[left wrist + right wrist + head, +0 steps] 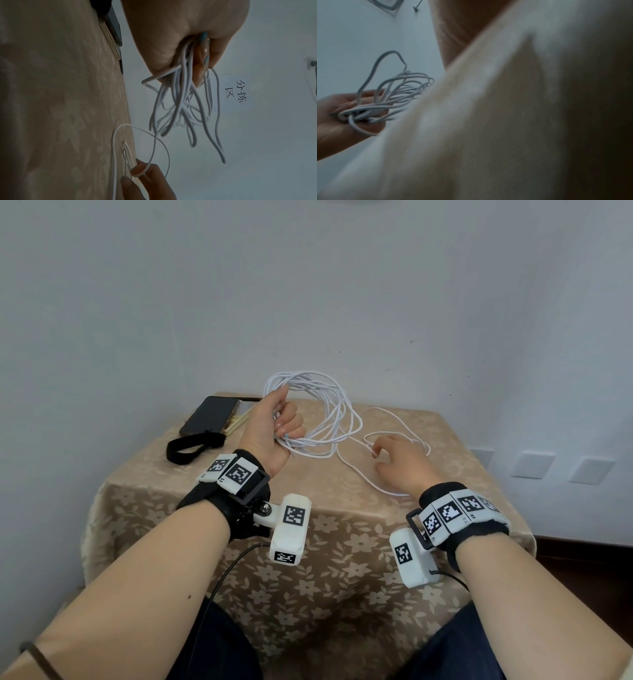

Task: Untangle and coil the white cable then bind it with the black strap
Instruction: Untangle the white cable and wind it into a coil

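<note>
My left hand [277,426] is raised over the table and grips a bundle of loops of the white cable [322,412]; the fingers curl round several strands [181,83]. The loops hang loose and uneven [397,94]. A free length of cable trails right across the cloth. My right hand [400,460] rests low on the table and pinches that trailing strand, which loops over a finger [142,170]. The black strap [191,445] lies on the cloth at the left, apart from both hands.
The small table wears a beige flowered cloth [308,577] and stands against a pale wall. A dark phone [210,414] lies on a notebook at the back left corner, just behind the strap. The cloth fills most of the blurred right wrist view.
</note>
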